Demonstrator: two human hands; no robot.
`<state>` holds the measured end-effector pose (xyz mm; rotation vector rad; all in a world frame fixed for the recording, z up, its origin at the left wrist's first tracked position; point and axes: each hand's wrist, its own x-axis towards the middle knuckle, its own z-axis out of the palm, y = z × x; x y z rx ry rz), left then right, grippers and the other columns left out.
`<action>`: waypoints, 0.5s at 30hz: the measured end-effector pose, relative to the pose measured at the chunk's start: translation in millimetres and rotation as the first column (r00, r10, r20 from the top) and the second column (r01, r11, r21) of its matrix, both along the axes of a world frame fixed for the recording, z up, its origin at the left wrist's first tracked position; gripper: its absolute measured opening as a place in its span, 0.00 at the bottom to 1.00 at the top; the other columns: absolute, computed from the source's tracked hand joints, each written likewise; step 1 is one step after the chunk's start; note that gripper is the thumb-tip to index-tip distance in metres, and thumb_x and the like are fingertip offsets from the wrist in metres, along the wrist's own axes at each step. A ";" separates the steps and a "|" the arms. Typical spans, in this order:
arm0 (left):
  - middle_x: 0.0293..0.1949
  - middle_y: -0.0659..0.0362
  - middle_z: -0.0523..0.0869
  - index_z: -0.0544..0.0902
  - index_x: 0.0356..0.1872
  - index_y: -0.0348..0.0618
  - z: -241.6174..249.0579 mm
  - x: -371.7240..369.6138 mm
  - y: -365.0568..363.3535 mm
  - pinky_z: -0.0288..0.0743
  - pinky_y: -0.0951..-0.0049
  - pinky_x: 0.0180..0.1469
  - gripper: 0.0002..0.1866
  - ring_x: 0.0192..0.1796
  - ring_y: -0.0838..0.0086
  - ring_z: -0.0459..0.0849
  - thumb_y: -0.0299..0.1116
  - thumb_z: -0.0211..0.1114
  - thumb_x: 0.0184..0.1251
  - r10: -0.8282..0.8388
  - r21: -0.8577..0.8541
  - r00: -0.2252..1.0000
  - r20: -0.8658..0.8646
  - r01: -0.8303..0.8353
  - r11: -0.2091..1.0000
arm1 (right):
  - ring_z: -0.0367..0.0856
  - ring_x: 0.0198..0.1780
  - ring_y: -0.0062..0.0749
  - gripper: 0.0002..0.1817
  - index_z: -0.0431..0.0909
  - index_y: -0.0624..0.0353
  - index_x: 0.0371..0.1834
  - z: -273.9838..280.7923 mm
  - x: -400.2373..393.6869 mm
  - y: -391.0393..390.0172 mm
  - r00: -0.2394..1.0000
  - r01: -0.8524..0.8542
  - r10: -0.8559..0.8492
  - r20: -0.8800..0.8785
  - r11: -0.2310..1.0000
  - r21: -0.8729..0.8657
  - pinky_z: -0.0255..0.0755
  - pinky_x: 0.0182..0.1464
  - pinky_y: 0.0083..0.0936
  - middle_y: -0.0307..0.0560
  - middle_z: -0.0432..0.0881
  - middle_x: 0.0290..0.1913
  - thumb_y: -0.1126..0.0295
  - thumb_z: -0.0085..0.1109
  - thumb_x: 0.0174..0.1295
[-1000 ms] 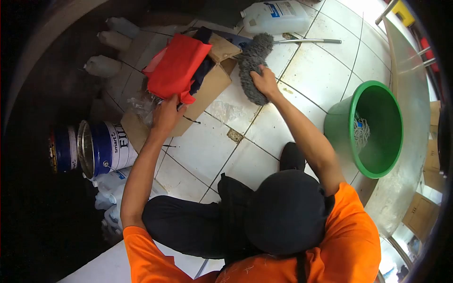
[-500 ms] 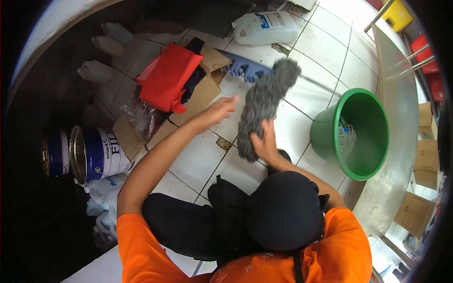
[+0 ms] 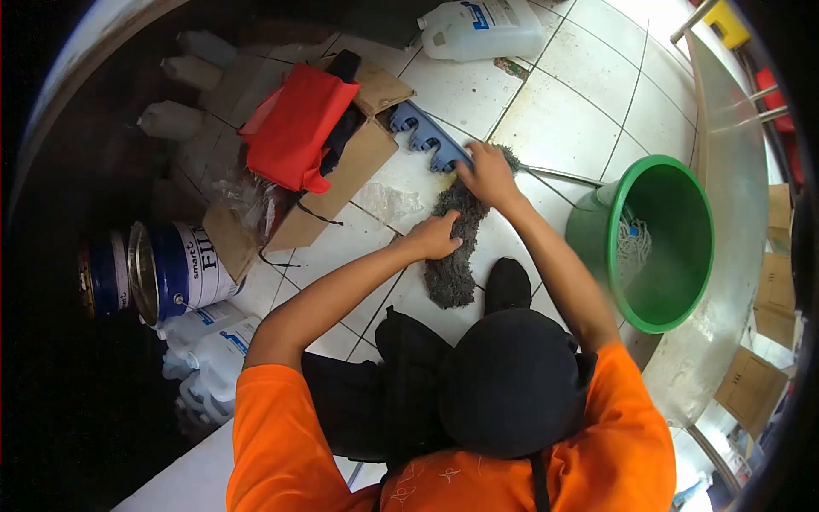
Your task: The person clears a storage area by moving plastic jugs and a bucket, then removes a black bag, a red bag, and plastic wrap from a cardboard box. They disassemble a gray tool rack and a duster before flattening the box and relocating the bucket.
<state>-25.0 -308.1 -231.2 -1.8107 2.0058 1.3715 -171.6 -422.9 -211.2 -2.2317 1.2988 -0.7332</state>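
A long grey shaggy mop head [image 3: 454,271] lies on the white tiles in front of me. My left hand [image 3: 437,236] rests at its middle, fingers bent against the strands. Farther up, my right hand [image 3: 490,175] is on the upper end, its fingers near the blue-grey holder [image 3: 433,139]; whether it pinches strands is hidden. A thin metal rod [image 3: 563,176] runs from the mop's upper end toward a green bucket [image 3: 708,256], which has a pale stringy mop [image 3: 633,243] inside.
An open cardboard box [image 3: 341,183] with a red bag [image 3: 299,128] stands at the left. Paint buckets [image 3: 200,264] and plastic jugs [image 3: 223,354] are lower left. A large jug [image 3: 482,32] lies at the top. A metal-edged counter [image 3: 725,171] borders the right.
My right hand has moved up along the mop to its far end. My left hand has come down onto its middle. The mop now lies lower, near the floor.
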 end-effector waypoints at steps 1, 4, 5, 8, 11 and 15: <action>0.46 0.40 0.82 0.61 0.66 0.35 13.3 -1.4 3.6 0.75 0.57 0.51 0.41 0.48 0.48 0.82 0.43 0.69 0.56 -0.017 -0.143 0.995 0.095 0.030 0.989 | 0.77 0.49 0.56 0.16 0.75 0.63 0.43 -3.0 17.2 -15.8 0.998 0.020 -0.021 -0.066 1.000 -0.022 0.74 0.49 0.45 0.61 0.80 0.39 0.66 0.61 0.55; 0.48 0.35 0.79 0.59 0.66 0.32 10.7 -1.9 0.8 0.74 0.55 0.52 0.39 0.51 0.43 0.79 0.39 0.67 0.57 0.050 -0.321 0.989 0.136 -0.004 0.947 | 0.80 0.50 0.55 0.20 0.76 0.64 0.46 -20.7 55.5 -57.9 0.937 -0.016 0.056 -0.345 0.993 0.117 0.76 0.51 0.44 0.64 0.81 0.42 0.65 0.64 0.52; 0.48 0.33 0.78 0.58 0.66 0.31 4.1 -4.1 2.3 0.73 0.54 0.53 0.38 0.51 0.40 0.78 0.35 0.65 0.57 0.127 -0.344 0.989 0.071 -0.095 0.934 | 0.81 0.49 0.56 0.20 0.76 0.64 0.47 -21.5 64.4 -70.8 0.917 -0.043 0.135 -0.375 0.969 0.243 0.76 0.51 0.44 0.66 0.82 0.43 0.66 0.63 0.51; 0.48 0.32 0.76 0.59 0.63 0.27 -1.4 -10.8 7.3 0.71 0.51 0.54 0.34 0.51 0.37 0.75 0.28 0.62 0.55 0.159 -0.176 0.987 -0.005 -0.158 0.972 | 0.82 0.48 0.57 0.20 0.77 0.64 0.48 -37.0 72.3 -92.8 0.900 -0.109 0.242 -0.361 0.930 0.350 0.77 0.50 0.43 0.68 0.82 0.43 0.68 0.61 0.51; 0.44 0.34 0.78 0.61 0.60 0.30 -23.9 -20.2 23.4 0.73 0.53 0.53 0.31 0.50 0.43 0.78 0.24 0.61 0.54 -0.022 -0.370 0.997 0.072 0.047 0.928 | 0.81 0.47 0.60 0.15 0.78 0.63 0.45 -41.7 57.5 -102.8 0.905 -0.215 0.300 -0.301 0.934 0.284 0.77 0.49 0.43 0.68 0.82 0.40 0.70 0.56 0.53; 0.41 0.40 0.77 0.68 0.52 0.29 9.9 -21.3 12.4 0.72 0.53 0.51 0.21 0.47 0.46 0.76 0.21 0.56 0.54 -0.116 -0.574 0.993 -0.010 0.089 0.814 | 0.79 0.45 0.61 0.12 0.73 0.64 0.39 -34.2 52.2 -93.3 0.996 -0.063 0.054 0.064 0.988 0.140 0.74 0.47 0.46 0.66 0.80 0.38 0.69 0.56 0.54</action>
